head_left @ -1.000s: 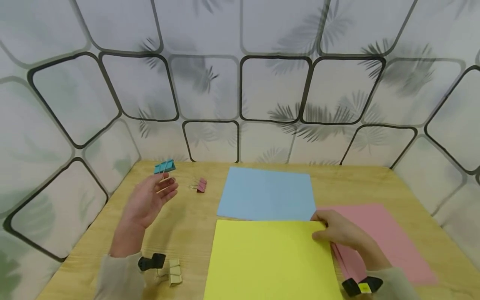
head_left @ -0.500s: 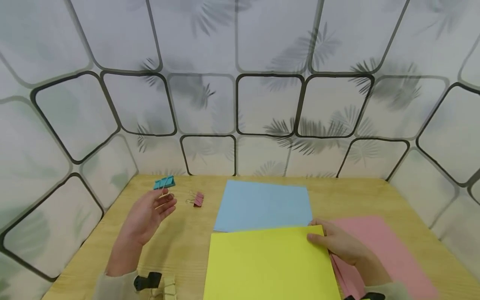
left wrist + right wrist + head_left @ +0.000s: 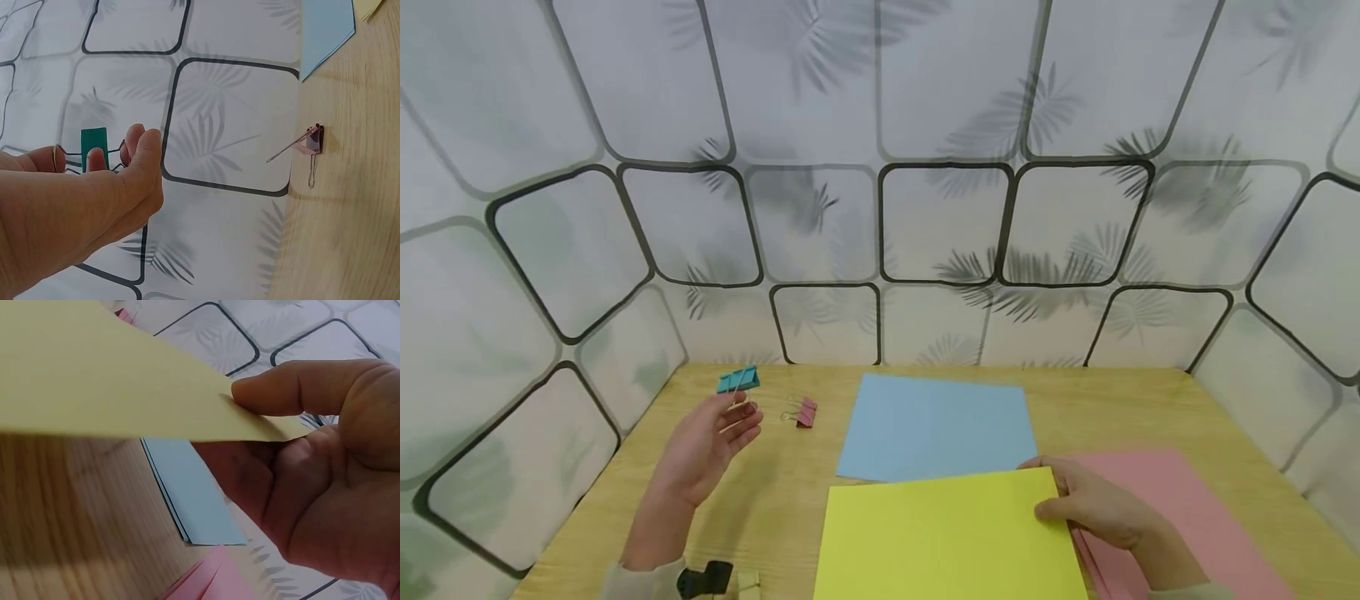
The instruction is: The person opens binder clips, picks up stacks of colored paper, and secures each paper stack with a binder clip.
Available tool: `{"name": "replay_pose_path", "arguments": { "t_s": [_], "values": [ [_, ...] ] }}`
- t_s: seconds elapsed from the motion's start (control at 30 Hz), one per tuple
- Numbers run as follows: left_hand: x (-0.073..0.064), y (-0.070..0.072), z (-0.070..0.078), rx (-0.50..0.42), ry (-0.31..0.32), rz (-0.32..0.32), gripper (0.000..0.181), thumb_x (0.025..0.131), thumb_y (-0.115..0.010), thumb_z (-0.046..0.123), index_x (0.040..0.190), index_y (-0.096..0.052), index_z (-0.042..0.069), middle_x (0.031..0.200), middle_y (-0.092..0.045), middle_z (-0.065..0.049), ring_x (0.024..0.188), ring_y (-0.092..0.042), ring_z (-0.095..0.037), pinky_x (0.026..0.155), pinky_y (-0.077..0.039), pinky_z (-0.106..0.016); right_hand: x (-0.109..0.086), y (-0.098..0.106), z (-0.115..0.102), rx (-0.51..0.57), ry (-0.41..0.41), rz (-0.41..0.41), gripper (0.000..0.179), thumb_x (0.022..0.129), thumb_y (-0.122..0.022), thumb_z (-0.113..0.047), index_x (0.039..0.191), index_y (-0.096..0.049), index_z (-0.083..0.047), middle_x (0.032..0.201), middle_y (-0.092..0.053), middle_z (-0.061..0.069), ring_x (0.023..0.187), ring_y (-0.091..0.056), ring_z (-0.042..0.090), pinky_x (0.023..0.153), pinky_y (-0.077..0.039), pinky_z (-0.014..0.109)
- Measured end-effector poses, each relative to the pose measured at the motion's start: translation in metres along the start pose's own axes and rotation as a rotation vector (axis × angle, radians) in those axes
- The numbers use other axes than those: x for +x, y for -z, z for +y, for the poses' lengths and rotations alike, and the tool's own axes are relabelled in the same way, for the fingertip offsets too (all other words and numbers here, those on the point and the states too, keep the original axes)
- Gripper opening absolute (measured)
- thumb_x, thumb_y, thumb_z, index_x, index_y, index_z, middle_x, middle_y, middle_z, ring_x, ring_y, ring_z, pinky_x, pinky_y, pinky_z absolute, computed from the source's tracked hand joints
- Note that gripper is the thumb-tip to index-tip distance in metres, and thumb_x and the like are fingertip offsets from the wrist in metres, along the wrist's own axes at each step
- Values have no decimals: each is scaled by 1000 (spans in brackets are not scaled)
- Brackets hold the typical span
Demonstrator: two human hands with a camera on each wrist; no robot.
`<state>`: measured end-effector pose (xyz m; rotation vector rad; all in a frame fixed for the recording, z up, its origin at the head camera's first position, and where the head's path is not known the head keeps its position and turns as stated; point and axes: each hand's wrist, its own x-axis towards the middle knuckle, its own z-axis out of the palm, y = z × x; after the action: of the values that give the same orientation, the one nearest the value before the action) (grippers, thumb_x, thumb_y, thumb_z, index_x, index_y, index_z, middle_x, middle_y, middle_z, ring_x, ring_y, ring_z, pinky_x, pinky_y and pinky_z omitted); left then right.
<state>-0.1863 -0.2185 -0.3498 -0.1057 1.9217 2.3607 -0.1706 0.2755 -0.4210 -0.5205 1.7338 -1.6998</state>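
My left hand is raised over the left side of the table and grips a teal binder clip. In the left wrist view the clip's wire handles run between thumb and fingers, with one fingertip across its green-looking body. At the right, my right hand pinches the upper right corner of yellow paper, thumb on top and fingers beneath. The right wrist view shows that paper edge lifted above the wooden table.
Blue paper lies behind the yellow paper, and pink paper at the right, partly under my right hand. A pink binder clip sits near the left hand. A pale yellow binder clip is near the left wrist. Patterned fabric walls surround the table.
The head view has tilted upward. The yellow paper's right corner has risen in my right hand, so its top edge now slants. My left hand still holds the teal clip.
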Motion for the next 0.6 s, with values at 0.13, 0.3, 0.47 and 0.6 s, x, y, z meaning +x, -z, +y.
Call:
{"name": "replay_pose_path", "arguments": {
  "t_s": [0.13, 0.3, 0.47, 0.6],
  "values": [
    [-2, 1, -1, 2, -24, 2, 32, 109, -38, 32, 122, -42, 4, 113, -49, -5, 106, -59, -14, 96, -50, -27, 0, -2, 2, -62, 5, 30, 63, 100, -53, -2, 145, -14, 18, 110, -67, 19, 99, -70, 36, 78, -59, 45],
    [-3, 1, -1, 4, -16, 24, 31, 109, -38, 31, 121, -43, 3, 113, -50, -5, 106, -58, -16, 96, -51, -27, 0, -3, 0, -106, -22, 76, 59, 102, -55, -11, 145, -23, 12, 100, -60, 16, 84, -70, 27, 68, -59, 40],
    [-3, -1, -4, -2, -4, 35, 32, 109, -38, 30, 123, -41, 1, 114, -49, -7, 106, -58, -17, 97, -50, -29, -2, 1, 4, 106, 31, -31, 65, 107, -40, -7, 150, 3, 13, 137, -54, 18, 109, -66, 27, 89, -56, 42],
    [-3, -2, -3, -7, -11, 45, 32, 109, -38, 29, 123, -41, 1, 114, -49, -8, 106, -58, -19, 96, -51, -29, 1, 2, 7, 191, 63, -148, 55, 109, -31, -6, 150, 3, 11, 131, -61, 17, 113, -65, 29, 94, -54, 43]
  ]
}}
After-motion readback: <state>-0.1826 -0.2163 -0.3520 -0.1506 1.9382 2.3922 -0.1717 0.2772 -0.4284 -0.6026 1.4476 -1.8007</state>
